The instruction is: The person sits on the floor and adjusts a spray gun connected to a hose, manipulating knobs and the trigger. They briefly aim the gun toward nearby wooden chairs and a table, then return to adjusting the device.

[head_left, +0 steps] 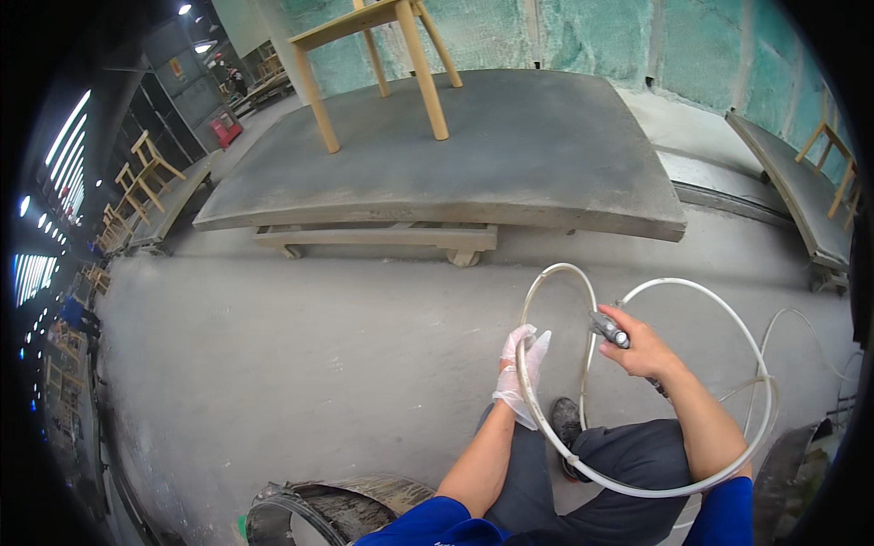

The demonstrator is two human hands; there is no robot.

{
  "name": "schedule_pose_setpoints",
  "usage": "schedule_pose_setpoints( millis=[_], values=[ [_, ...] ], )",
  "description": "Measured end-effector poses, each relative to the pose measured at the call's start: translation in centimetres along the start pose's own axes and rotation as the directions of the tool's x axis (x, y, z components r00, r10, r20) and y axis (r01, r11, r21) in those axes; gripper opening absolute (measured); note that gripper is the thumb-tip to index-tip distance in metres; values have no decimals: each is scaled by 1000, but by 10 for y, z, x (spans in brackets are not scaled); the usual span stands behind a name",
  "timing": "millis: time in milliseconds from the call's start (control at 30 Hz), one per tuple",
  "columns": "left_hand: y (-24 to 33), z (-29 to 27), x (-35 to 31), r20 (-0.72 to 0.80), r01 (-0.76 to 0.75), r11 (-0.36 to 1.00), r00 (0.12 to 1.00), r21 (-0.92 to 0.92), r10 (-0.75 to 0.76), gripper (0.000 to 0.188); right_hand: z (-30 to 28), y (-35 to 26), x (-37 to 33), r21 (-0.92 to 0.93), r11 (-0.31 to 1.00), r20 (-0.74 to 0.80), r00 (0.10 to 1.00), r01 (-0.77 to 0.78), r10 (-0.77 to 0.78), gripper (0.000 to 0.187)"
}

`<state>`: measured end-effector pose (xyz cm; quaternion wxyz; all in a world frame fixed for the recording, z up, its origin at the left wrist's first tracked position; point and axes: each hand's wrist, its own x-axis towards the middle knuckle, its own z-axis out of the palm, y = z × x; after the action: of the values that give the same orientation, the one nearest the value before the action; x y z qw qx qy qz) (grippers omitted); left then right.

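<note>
White hose (637, 487) looped over forearms, gloved left hand (521, 375) gripping it, right hand (642, 344) clamped on spray gun (608, 329)

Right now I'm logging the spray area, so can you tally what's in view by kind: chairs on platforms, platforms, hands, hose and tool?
Wooden chairs: 3 (one on the middle platform, one far right, one left)
Grey platforms: 3
Hands: 2, gloved left hand, bare right hand
White hose: 1
Spray tool: 1
Total: 10
</note>
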<state>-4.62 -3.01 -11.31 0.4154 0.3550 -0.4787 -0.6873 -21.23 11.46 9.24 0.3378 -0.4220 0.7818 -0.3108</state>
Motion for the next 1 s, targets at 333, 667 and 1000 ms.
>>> schedule_pose_setpoints(
  millis=[333,667,1000],
  values=[
    [-7,-5,1,-4,11,1000,1000,-1,-11,43,-2,14,5,30,997,70,995,-66,64,88],
    [-3,-7,-2,-3,103,994,995,43,-103,47,-2,28,7,11,996,134,987,-90,88,85],
    [2,-5,-2,1,105,992,994,68,-105,49,0,35,8,-10,999,115,993,-41,42,84]
  ],
)
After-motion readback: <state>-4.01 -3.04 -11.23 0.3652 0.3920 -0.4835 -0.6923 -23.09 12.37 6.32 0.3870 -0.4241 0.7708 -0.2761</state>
